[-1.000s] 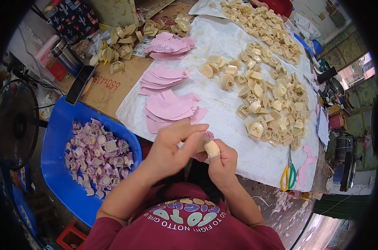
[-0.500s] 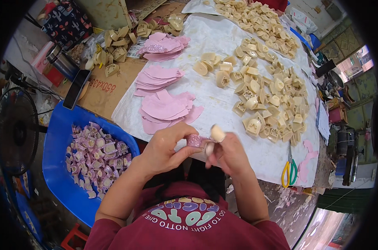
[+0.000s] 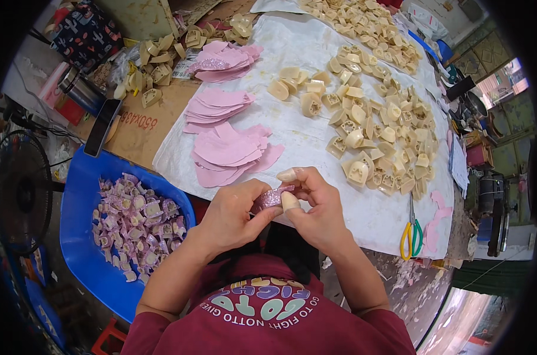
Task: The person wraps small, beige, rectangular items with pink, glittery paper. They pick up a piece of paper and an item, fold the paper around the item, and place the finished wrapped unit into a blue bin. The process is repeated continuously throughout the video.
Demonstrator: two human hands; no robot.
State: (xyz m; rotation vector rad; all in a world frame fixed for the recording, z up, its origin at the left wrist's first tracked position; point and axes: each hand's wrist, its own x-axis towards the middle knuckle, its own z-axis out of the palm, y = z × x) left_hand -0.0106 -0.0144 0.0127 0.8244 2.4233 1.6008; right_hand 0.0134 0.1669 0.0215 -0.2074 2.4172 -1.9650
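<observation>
My left hand [image 3: 234, 214] grips a small block wrapped in pink glitter material [image 3: 271, 200], which looks like a shoe heel, just off the table's near edge. Thumb and fingers of my right hand [image 3: 319, 207] pinch the free end of the glitter covering at its right side. Cream finger covers sit on the right thumb and forefinger tips. Beyond the hands lie stacks of pink cut pieces [image 3: 233, 148], some glittery side up. To their right spreads a heap of cream plastic heels [image 3: 393, 136].
A blue tub [image 3: 79, 236] of pink-covered heels stands at the left, near a black fan [image 3: 20, 189]. Scissors [image 3: 412, 236] with yellow and green handles lie at the table's right edge beside pink scraps [image 3: 437, 222]. A phone [image 3: 103, 127] leans by a steel flask [image 3: 82, 89].
My right hand has turned, and its thumb and forefinger have closed in on the glitter covering's end. The left hand keeps its hold on the covered piece. The view has shifted slightly.
</observation>
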